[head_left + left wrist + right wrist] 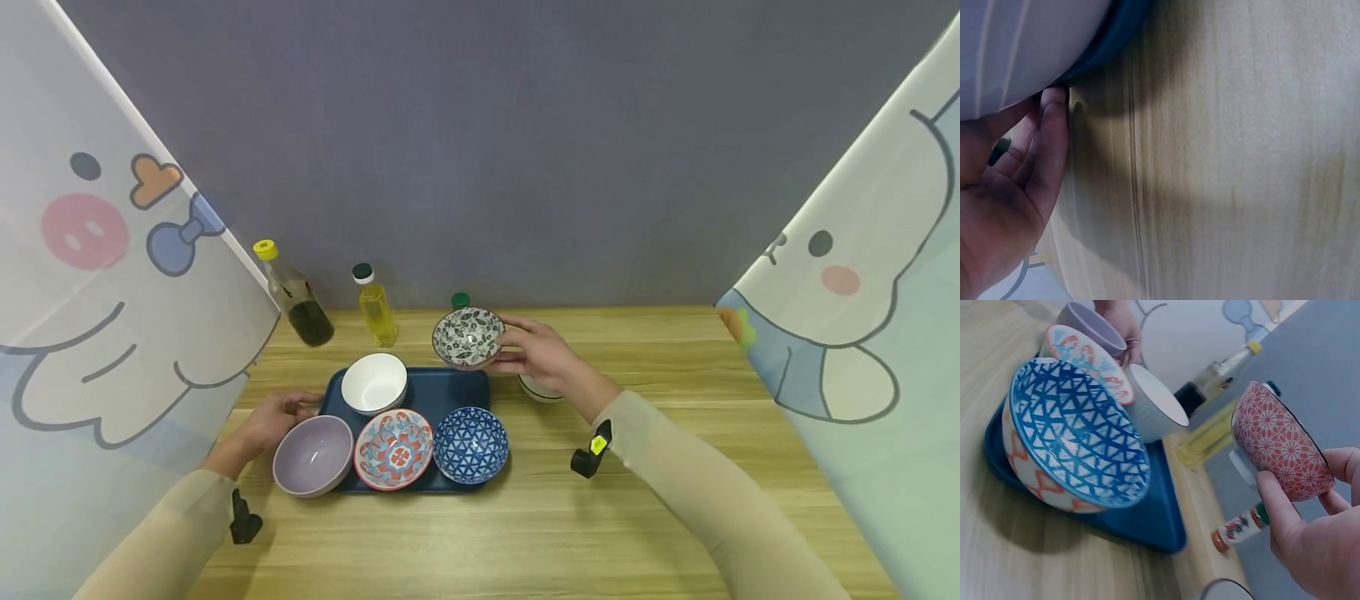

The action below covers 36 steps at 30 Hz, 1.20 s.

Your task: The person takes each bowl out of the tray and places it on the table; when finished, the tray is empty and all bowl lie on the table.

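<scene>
My right hand [540, 354] pinches a small bowl [463, 333] by its side, raised over the back right part of the blue tray [429, 385]. The bowl has a black-and-white floral inside and a red patterned outside, as the right wrist view shows. At the tray's left edge, my left hand [276, 418] grips the rim with curled fingers, close behind a purple bowl [313, 457]. Along the tray's front stand that bowl, a red-and-blue flowered bowl [393, 450] and a blue triangle-patterned bowl [471, 446]. A white bowl [375, 383] sits at the back left.
A bottle of dark liquid [303, 312] and a bottle of yellow oil [377, 312] stand behind the tray. A green-capped seasoning jar [1241, 526] is partly hidden behind the raised bowl in the head view. Another pale bowl [538, 390] sits under my right hand.
</scene>
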Each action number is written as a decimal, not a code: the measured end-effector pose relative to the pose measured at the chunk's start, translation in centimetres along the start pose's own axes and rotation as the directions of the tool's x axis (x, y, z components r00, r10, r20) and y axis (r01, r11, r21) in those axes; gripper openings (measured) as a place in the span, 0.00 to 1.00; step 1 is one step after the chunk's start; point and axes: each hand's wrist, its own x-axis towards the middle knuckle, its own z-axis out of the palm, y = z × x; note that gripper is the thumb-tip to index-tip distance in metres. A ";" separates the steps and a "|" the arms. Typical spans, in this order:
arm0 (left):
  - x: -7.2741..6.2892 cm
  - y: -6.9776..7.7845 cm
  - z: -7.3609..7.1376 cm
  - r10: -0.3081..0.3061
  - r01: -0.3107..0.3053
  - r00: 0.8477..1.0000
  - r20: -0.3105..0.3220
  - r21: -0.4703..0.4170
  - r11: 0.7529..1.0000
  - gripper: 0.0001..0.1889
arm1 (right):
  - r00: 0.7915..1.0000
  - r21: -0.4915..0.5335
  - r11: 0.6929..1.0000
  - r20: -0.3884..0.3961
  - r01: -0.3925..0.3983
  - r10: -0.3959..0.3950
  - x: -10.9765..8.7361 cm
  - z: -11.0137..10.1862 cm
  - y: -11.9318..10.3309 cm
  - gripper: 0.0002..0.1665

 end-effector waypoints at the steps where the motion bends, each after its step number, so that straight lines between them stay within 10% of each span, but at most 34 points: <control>1: 0.0 0.0 0.0 -0.002 0.002 1.000 0.002 -0.001 1.000 0.24 | 1.000 0.009 1.000 -0.007 0.003 -0.003 -0.3 -0.3 -0.3 0.37; 21: 0.2 -0.2 -0.2 -0.035 0.035 0.999 0.003 0.022 0.999 0.25 | 0.996 0.016 0.999 -0.080 0.049 -0.048 -6.5 -10.1 -3.5 0.42; 36: 0.3 -0.8 -0.1 0.010 -0.010 1.000 0.014 0.014 1.000 0.24 | 0.989 0.039 0.995 -0.121 0.093 -0.088 -10.3 -16.7 -1.1 0.43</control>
